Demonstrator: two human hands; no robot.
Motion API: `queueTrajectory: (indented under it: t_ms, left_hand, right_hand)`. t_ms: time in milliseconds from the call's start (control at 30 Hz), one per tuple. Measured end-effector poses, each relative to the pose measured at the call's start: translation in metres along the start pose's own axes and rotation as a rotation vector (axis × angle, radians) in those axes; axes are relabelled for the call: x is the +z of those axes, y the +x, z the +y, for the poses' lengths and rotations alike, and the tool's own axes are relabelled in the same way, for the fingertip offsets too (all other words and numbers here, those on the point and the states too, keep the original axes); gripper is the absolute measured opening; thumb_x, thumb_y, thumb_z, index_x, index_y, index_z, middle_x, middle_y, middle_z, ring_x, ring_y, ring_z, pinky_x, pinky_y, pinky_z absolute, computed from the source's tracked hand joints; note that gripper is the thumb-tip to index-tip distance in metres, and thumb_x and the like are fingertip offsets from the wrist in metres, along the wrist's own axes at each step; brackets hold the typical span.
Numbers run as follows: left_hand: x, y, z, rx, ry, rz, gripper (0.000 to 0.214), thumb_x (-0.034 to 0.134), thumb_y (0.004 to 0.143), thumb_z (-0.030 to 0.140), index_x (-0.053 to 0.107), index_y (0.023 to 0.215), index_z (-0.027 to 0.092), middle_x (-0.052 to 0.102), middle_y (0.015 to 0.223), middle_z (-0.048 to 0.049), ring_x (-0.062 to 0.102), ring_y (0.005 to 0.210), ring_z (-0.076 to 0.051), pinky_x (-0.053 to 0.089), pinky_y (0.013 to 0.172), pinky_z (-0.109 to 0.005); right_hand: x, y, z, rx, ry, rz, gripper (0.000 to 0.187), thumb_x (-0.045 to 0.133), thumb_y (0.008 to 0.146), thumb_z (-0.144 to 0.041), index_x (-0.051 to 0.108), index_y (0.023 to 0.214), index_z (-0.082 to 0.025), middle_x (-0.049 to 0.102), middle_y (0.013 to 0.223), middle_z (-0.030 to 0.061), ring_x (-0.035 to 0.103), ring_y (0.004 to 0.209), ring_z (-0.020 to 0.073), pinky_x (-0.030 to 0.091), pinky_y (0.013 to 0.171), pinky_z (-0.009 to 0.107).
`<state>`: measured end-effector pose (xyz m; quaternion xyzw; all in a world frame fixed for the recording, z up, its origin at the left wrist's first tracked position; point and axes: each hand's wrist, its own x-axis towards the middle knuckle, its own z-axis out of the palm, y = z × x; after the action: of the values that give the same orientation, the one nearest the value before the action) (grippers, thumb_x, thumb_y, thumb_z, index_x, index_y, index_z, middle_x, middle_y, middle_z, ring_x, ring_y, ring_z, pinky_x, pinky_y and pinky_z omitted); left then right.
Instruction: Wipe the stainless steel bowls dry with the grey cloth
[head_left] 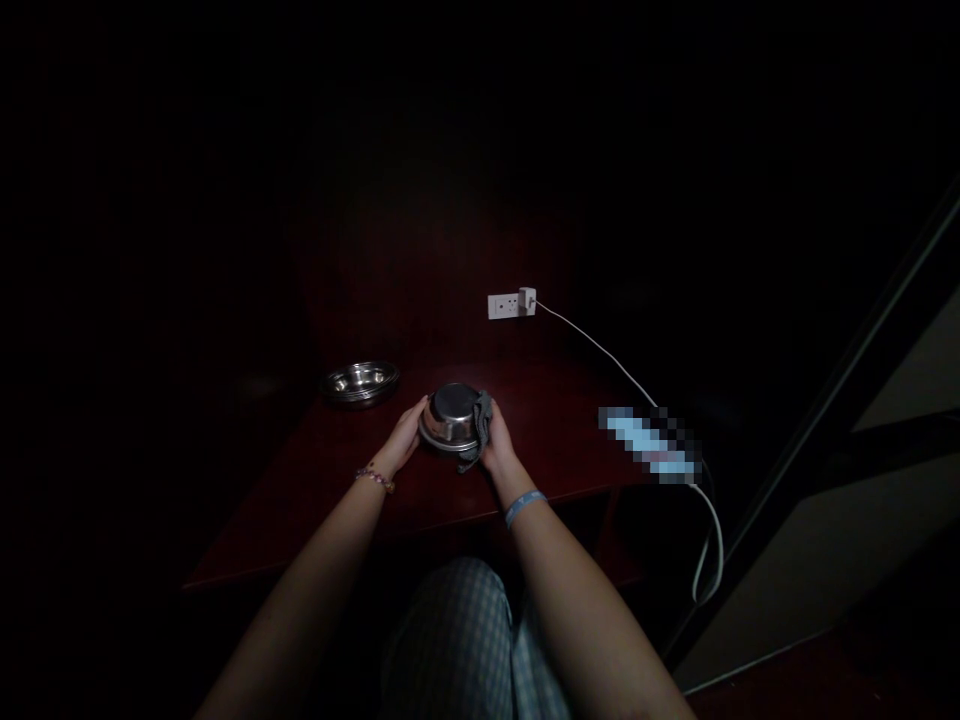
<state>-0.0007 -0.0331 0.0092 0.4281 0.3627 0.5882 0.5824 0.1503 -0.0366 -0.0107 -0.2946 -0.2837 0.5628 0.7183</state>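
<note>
Between my two hands is a shiny metal bowl (453, 412), turned with its base up and its rim down, above the dark red table. My left hand (407, 436) grips its left side, fingers against the wall of the bowl. On the other side, my right hand (498, 437) presses a dark grey cloth (482, 425) to the bowl's right side; part of the cloth hangs below the rim. Farther back on the left, a stack of metal bowls (361, 384) stands with the openings up. The fingertips of both hands are partly hidden.
The dark red table (315, 500) ends in front of my knees. A white wall socket (504, 305) holds a charger (528, 301), whose white cable (607, 355) runs right to a blurred-out bluish object (651, 443). A dark slanted frame (817, 440) stands at the right.
</note>
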Motion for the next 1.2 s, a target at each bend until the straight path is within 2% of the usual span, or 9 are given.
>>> queueTrajectory:
  t_ms: [100, 167, 267, 367, 500, 700, 800, 967, 1200]
  left_hand:
    - [-0.002, 0.001, 0.0, 0.001, 0.006, 0.009, 0.034, 0.083, 0.087, 0.054, 0.079, 0.091, 0.021, 0.082, 0.087, -0.0085, 0.076, 0.086, -0.024, 0.058, 0.081, -0.034]
    - [-0.004, 0.002, 0.0, -0.008, 0.046, 0.012, 0.038, 0.081, 0.087, 0.058, 0.075, 0.083, 0.021, 0.076, 0.074, -0.0054, 0.069, 0.07, -0.019, 0.054, 0.072, -0.031]
    - [-0.007, 0.003, 0.002, 0.02, 0.105, -0.008, 0.044, 0.081, 0.088, 0.057, 0.064, 0.07, 0.021, 0.062, 0.06, 0.0009, 0.057, 0.057, -0.012, 0.046, 0.063, -0.025]
    - [-0.006, 0.001, 0.003, 0.067, 0.13, -0.038, 0.044, 0.085, 0.085, 0.054, 0.061, 0.068, 0.021, 0.057, 0.059, 0.0036, 0.054, 0.057, -0.011, 0.041, 0.06, -0.023]
    - [-0.003, -0.002, 0.005, 0.088, 0.121, -0.058, 0.041, 0.087, 0.084, 0.052, 0.063, 0.071, 0.021, 0.058, 0.062, 0.0034, 0.052, 0.06, -0.012, 0.041, 0.061, -0.023]
    - [-0.003, -0.002, 0.005, 0.101, 0.118, -0.076, 0.048, 0.084, 0.087, 0.056, 0.058, 0.065, 0.022, 0.057, 0.063, 0.0028, 0.051, 0.062, -0.013, 0.042, 0.064, -0.025]
    - [-0.004, -0.001, 0.004, 0.112, 0.123, -0.088, 0.047, 0.085, 0.085, 0.058, 0.061, 0.067, 0.022, 0.057, 0.063, 0.0029, 0.051, 0.062, -0.013, 0.042, 0.063, -0.025]
    - [-0.006, 0.001, 0.001, 0.137, 0.125, -0.089, 0.046, 0.086, 0.083, 0.061, 0.064, 0.07, 0.022, 0.059, 0.063, 0.0021, 0.051, 0.061, -0.013, 0.04, 0.06, -0.025]
    - [-0.009, 0.006, -0.003, 0.182, 0.225, -0.11, 0.055, 0.083, 0.079, 0.071, 0.062, 0.064, 0.023, 0.06, 0.061, 0.0008, 0.053, 0.06, -0.014, 0.042, 0.06, -0.024]
  right_hand:
    - [-0.003, 0.003, -0.002, 0.142, 0.012, -0.027, 0.045, 0.053, 0.099, -0.064, 0.075, 0.088, -0.026, 0.083, 0.091, 0.0103, 0.077, 0.116, 0.0299, 0.061, 0.108, 0.05]
    - [-0.004, 0.003, -0.004, 0.168, 0.033, -0.027, 0.047, 0.05, 0.1, -0.066, 0.075, 0.089, -0.027, 0.084, 0.099, 0.0112, 0.077, 0.118, 0.0297, 0.061, 0.109, 0.051]
    - [-0.002, 0.003, -0.007, 0.186, 0.131, 0.059, 0.051, 0.04, 0.106, -0.061, 0.074, 0.091, -0.027, 0.084, 0.106, 0.0103, 0.076, 0.121, 0.0275, 0.061, 0.109, 0.051]
    - [0.001, 0.001, -0.009, 0.203, 0.186, 0.126, 0.055, 0.031, 0.109, -0.057, 0.073, 0.09, -0.026, 0.084, 0.109, 0.0101, 0.076, 0.123, 0.0262, 0.062, 0.109, 0.05]
    - [0.0, 0.001, -0.009, 0.201, 0.145, 0.096, 0.057, 0.029, 0.108, -0.056, 0.073, 0.088, -0.026, 0.083, 0.111, 0.011, 0.076, 0.12, 0.0247, 0.06, 0.111, 0.046]
    - [-0.003, 0.003, -0.007, 0.159, 0.141, 0.083, 0.049, 0.047, 0.1, -0.063, 0.075, 0.091, -0.024, 0.082, 0.097, 0.0106, 0.075, 0.118, 0.0286, 0.057, 0.112, 0.05]
    - [-0.003, 0.003, -0.008, 0.202, 0.172, 0.068, 0.047, 0.047, 0.1, -0.064, 0.073, 0.088, -0.025, 0.082, 0.091, 0.0085, 0.077, 0.113, 0.0292, 0.059, 0.109, 0.05]
    - [-0.004, 0.002, -0.011, 0.198, 0.088, 0.012, 0.047, 0.049, 0.099, -0.066, 0.072, 0.087, -0.027, 0.081, 0.086, 0.0077, 0.077, 0.105, 0.0308, 0.062, 0.103, 0.051]
    - [-0.006, 0.003, -0.014, 0.21, 0.09, 0.006, 0.049, 0.05, 0.1, -0.067, 0.072, 0.084, -0.026, 0.083, 0.092, 0.009, 0.078, 0.106, 0.0309, 0.063, 0.103, 0.053]
